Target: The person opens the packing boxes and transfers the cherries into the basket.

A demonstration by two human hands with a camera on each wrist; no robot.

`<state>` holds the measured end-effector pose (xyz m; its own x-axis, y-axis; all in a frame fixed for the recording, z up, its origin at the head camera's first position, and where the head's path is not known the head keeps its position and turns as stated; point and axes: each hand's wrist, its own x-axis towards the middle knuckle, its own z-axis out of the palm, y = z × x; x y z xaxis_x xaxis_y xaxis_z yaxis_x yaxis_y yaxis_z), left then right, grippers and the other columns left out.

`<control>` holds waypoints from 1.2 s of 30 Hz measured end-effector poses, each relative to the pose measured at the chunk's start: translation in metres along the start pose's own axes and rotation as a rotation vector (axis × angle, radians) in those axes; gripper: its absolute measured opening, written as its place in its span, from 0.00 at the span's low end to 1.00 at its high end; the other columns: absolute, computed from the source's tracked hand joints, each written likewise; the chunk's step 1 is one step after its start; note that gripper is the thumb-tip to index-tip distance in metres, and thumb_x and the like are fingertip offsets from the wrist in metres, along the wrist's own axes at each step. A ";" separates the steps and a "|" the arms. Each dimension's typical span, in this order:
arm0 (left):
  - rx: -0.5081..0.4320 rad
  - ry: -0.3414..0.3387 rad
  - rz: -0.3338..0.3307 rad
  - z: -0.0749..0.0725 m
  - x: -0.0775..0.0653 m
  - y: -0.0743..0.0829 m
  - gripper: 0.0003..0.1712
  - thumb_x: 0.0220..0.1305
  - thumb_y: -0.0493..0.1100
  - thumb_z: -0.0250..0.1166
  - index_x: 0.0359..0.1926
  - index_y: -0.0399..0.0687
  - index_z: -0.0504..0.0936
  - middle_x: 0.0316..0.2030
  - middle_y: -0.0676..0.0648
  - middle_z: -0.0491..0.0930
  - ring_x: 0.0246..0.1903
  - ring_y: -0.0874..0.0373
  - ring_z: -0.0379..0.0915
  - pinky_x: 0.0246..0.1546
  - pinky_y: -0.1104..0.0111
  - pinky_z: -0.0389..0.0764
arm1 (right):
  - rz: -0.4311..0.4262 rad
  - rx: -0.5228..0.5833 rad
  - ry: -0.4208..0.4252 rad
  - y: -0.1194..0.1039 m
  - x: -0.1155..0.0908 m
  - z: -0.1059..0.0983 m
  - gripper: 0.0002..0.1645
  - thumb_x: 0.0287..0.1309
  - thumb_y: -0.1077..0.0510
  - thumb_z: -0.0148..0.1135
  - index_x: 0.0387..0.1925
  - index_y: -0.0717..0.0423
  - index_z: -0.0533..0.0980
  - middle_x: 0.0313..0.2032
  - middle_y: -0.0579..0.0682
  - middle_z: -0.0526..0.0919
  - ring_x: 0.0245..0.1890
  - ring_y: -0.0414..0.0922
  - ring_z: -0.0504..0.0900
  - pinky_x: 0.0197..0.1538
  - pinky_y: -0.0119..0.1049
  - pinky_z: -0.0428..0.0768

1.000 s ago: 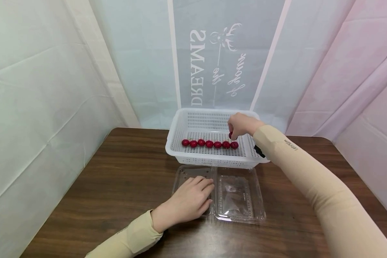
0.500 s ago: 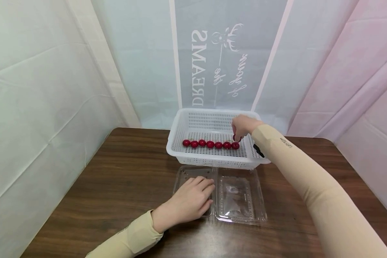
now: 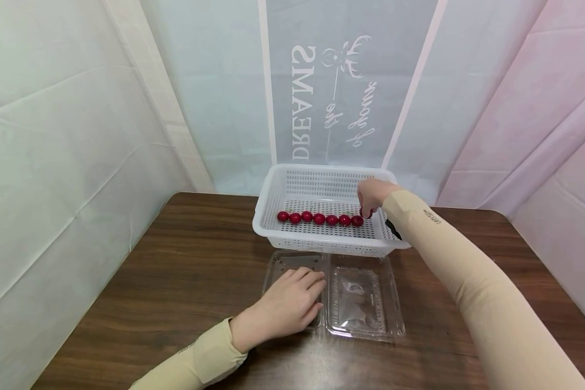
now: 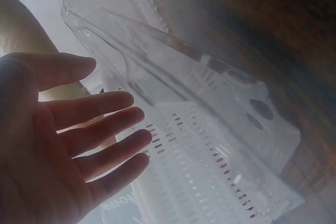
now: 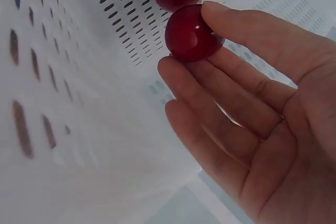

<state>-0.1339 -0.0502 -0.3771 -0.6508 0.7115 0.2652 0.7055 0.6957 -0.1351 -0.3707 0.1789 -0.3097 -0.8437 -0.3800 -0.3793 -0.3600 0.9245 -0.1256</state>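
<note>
In the head view a row of several dark red cherries [image 3: 319,219] lies across the floor of a white perforated plastic basket [image 3: 317,241]. My right hand [image 3: 375,193] reaches into the basket's right side and pinches one cherry [image 5: 190,35] between thumb and fingertips. That cherry is close beside the row's right end, and thin stems show behind it in the right wrist view. My left hand [image 3: 286,302] rests over the left half of a clear plastic clamshell box [image 3: 358,303], hiding part of it. Its fingers [image 4: 113,127] are loosely extended and hold nothing.
The clamshell lies spread out in front of the basket on a dark wooden table [image 3: 175,281]. Behind the basket hangs a grey-blue curtain [image 3: 341,108] with mirrored lettering. Pale cloth walls stand at both sides.
My right hand has moved slightly right and down with the pinched cherry, toward the row's right end. The left hand stays over the clamshell.
</note>
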 end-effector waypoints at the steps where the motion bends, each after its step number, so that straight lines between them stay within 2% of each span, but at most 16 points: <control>1: 0.000 0.001 0.000 0.000 0.000 0.000 0.22 0.64 0.53 0.57 0.53 0.46 0.78 0.55 0.48 0.76 0.54 0.55 0.70 0.50 0.64 0.74 | 0.005 -0.003 -0.006 0.001 0.001 0.001 0.07 0.42 0.64 0.71 0.26 0.57 0.80 0.27 0.50 0.84 0.31 0.46 0.81 0.34 0.35 0.76; 9: -0.001 -0.002 0.001 -0.001 0.000 0.000 0.22 0.65 0.53 0.56 0.54 0.46 0.78 0.55 0.48 0.76 0.54 0.55 0.70 0.50 0.64 0.74 | 0.019 0.024 -0.033 0.008 0.003 0.000 0.08 0.41 0.65 0.71 0.28 0.58 0.81 0.29 0.51 0.84 0.32 0.48 0.83 0.32 0.33 0.78; 20: -0.013 -0.006 0.008 -0.003 -0.002 0.002 0.22 0.66 0.53 0.56 0.53 0.46 0.78 0.55 0.48 0.76 0.54 0.55 0.70 0.50 0.64 0.74 | 0.117 0.095 -0.080 0.016 0.012 0.010 0.09 0.41 0.65 0.71 0.28 0.57 0.80 0.32 0.54 0.83 0.37 0.52 0.82 0.33 0.35 0.77; 29: -0.006 0.007 0.010 -0.004 -0.003 0.003 0.22 0.65 0.53 0.56 0.53 0.46 0.78 0.55 0.48 0.76 0.54 0.55 0.70 0.50 0.64 0.74 | 0.183 0.124 -0.110 0.015 0.009 0.015 0.09 0.43 0.64 0.70 0.31 0.57 0.81 0.35 0.57 0.82 0.40 0.53 0.80 0.33 0.37 0.77; 36: -0.005 0.010 0.014 -0.002 -0.004 0.004 0.22 0.65 0.53 0.57 0.53 0.45 0.78 0.55 0.48 0.77 0.54 0.55 0.71 0.50 0.64 0.74 | 0.155 0.093 -0.130 0.015 0.007 0.020 0.08 0.44 0.63 0.70 0.31 0.57 0.82 0.33 0.56 0.83 0.39 0.52 0.81 0.33 0.36 0.77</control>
<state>-0.1280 -0.0504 -0.3764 -0.6377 0.7204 0.2728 0.7164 0.6848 -0.1338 -0.3746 0.1909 -0.3324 -0.8255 -0.2316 -0.5147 -0.1867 0.9727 -0.1382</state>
